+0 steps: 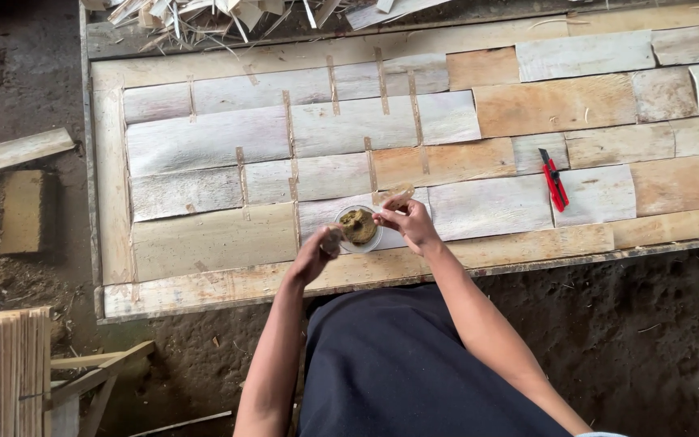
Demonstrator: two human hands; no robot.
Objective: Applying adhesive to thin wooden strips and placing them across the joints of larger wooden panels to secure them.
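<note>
Paste bowl [358, 227] sits between left hand [317, 252] and right hand [408, 222]

The wide board [204, 243] is covered with thin wood veneer sheets [349, 125], matt and dry, some chalky grey-white and some warm tan, their grain rough and streaky, with narrow tan strips over the seams. The small round container [358, 228] by the left hand [315, 255] and right hand [408, 225] looks like clear, slightly glossy plastic, holding a coarse, dull olive-brown paste. The utility knife [554, 180] has a smooth red plastic body, and the ground [657, 324] is rough, dark, crumbly soil.
</note>
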